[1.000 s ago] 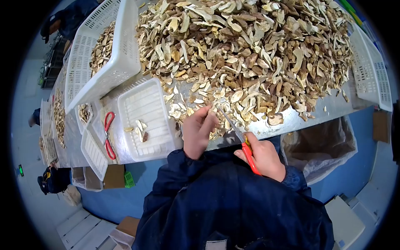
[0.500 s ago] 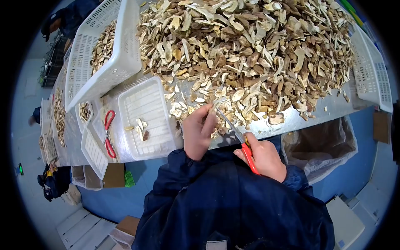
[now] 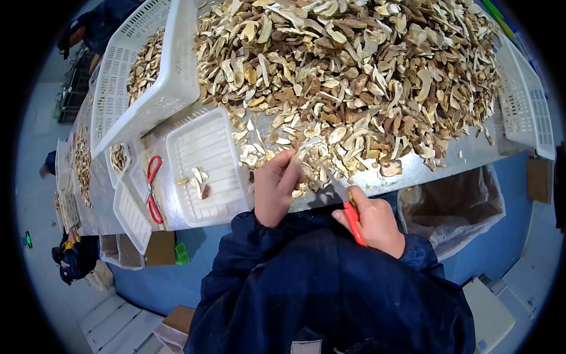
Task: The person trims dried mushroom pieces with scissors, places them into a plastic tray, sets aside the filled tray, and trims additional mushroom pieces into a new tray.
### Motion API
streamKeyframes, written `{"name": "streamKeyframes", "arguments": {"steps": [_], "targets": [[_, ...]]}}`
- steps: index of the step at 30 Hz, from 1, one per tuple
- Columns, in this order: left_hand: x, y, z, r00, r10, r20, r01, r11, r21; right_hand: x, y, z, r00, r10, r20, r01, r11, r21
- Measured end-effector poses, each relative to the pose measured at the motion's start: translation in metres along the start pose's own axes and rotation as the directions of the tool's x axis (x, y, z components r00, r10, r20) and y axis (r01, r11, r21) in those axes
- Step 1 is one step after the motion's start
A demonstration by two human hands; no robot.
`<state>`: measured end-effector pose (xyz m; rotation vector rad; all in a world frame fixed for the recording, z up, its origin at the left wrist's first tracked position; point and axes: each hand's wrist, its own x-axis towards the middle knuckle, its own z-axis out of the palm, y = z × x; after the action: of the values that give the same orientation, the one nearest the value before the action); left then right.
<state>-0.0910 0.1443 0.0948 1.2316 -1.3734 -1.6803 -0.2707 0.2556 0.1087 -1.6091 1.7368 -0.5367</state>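
Note:
My left hand (image 3: pixel 275 190) is closed, thumb and fingers pinching a pale dried mushroom slice (image 3: pixel 305 152) just above the table's near edge. My right hand (image 3: pixel 380 227) grips a knife (image 3: pixel 354 225) by its red handle. Its grey blade points up and left toward the slice, with a small gap between them. Beyond both hands rises a large heap of dried mushroom slices (image 3: pixel 354 76), with loose pieces scattered around its foot. Left of my left hand lies a shallow white tray (image 3: pixel 221 159) holding several slices.
Red-handled scissors (image 3: pixel 152 189) lie left of the tray. A white perforated basket (image 3: pixel 180 76) with slices stands at left, another basket (image 3: pixel 525 100) at right. Below the table edge, a lined bin (image 3: pixel 460 221) sits right of me. Other people are at the far left.
My left hand has shifted slightly left with the slice. The knife blade has drawn back and down from the slice, opening a gap.

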Motion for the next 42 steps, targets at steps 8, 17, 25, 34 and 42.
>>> {"name": "streamKeyframes", "arguments": {"steps": [8, 17, 25, 34, 42], "targets": [[-0.006, 0.019, -0.006, 0.966, -0.229, 0.117, 0.241, 0.965, -0.100, 0.002, 0.005, -0.010, 0.999, 0.021, 0.027, -0.021, 1.000, -0.002], [-0.012, 0.006, -0.003, 0.988, -0.149, 0.032, 0.146, 0.986, 0.078, 0.012, 0.005, 0.006, 0.991, -0.025, 0.134, 0.024, 1.000, 0.008], [-0.011, -0.017, -0.025, 0.958, -0.287, -0.012, 0.287, 0.954, 0.080, 0.017, 0.014, 0.030, 0.977, -0.030, 0.211, 0.027, 0.999, 0.018], [-0.013, -0.010, -0.131, 0.885, 0.111, -0.453, 0.155, 0.846, 0.510, 0.002, 0.024, 0.005, 0.999, 0.026, 0.023, -0.031, 0.972, 0.233], [0.041, -0.009, -0.035, 0.911, 0.380, 0.161, -0.370, 0.578, 0.727, -0.008, 0.039, -0.019, 0.955, 0.191, -0.225, -0.097, 0.923, 0.372]]}}
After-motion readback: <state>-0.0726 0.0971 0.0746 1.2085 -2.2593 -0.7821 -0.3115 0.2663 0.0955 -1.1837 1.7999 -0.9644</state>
